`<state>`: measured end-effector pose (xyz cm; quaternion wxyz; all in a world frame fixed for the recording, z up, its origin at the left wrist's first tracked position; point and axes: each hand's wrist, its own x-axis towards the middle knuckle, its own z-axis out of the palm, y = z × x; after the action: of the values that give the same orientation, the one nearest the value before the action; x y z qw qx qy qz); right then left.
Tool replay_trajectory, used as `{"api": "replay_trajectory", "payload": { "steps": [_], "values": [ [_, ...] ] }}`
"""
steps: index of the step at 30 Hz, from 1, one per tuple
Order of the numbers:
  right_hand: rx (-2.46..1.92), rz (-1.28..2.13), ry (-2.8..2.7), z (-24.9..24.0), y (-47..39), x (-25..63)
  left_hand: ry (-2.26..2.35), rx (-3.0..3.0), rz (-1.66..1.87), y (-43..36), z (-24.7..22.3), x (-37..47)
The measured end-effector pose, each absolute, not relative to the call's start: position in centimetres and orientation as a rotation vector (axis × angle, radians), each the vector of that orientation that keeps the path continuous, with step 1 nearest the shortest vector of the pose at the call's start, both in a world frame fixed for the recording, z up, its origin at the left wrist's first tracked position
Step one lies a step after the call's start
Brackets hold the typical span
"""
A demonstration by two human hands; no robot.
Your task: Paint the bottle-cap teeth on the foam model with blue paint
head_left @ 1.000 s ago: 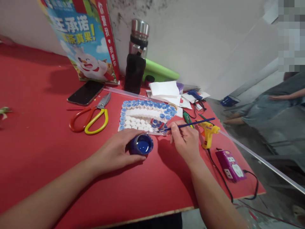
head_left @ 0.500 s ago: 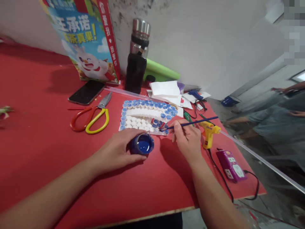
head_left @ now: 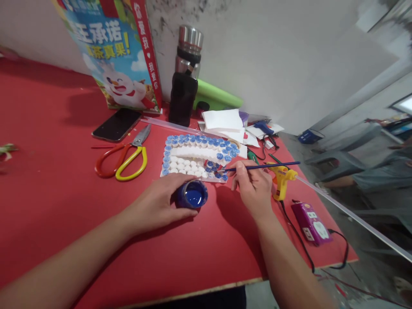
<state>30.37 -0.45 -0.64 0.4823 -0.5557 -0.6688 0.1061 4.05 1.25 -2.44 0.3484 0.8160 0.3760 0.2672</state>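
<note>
My left hand curls around a small open jar of blue paint on the table, thumb in front and fingers behind. In my right hand a thin dark blue paintbrush is pinched, its handle pointing right. The brush tip meets the lower right part of a white board covered with rolled paper pieces. Pieces along its top, left side and right end are blue; those in the lower middle are white. A raised white strip crosses the board.
Scissors and a phone lie left. Behind stand a steel flask, a dark bottle and a printed bag. A yellow glue gun with a long glue stick and a purple power socket lie right.
The brush has shifted slightly, its handle end a little lower and further right. My left hand and the jar stay put. A person at the far right has moved.
</note>
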Motion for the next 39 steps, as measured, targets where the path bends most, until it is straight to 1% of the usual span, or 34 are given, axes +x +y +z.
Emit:
{"api": "replay_trajectory", "payload": {
  "steps": [3, 8, 13, 17, 22, 28, 31, 36, 39],
  "values": [
    [-1.331, 0.305, -1.691, -0.7, -0.5, 30.3, 0.962, 2.116, 0.690, 1.2, -2.3, 4.1],
    [-1.353, 0.249, -1.665, -0.6, -0.6, 30.2, 0.962, 2.117, 0.695, 1.2, -2.2, 4.1],
    [-1.322, 0.337, -1.704, -0.6, -0.6, 30.2, 0.961, 2.115, 0.688, 1.3, -2.3, 4.1],
    [-1.343, 0.260, -1.697, -0.7, -0.6, 30.1, 0.961, 2.096, 0.689, 1.3, -2.3, 4.1],
    [-1.327, 0.284, -1.735, -0.6, -0.7, 29.8, 0.962, 2.103, 0.691, 1.2, -2.2, 4.1],
    [-1.346, 0.163, -1.671, -0.3, -1.0, 30.0, 0.969, 2.102, 0.687, 1.2, -2.2, 4.1],
    [-1.290, 0.255, -1.542, -0.1, -1.3, 29.8, 0.977, 2.095, 0.697, 1.1, -2.2, 4.1],
    [-1.109, 0.575, -1.286, 0.3, -2.0, 28.9, 0.974, 2.103, 0.704, 1.1, -2.2, 4.2],
    [-1.028, 0.655, -1.352, 0.3, -2.6, 28.2, 0.962, 2.110, 0.728, 1.0, -2.2, 4.2]
  ]
}}
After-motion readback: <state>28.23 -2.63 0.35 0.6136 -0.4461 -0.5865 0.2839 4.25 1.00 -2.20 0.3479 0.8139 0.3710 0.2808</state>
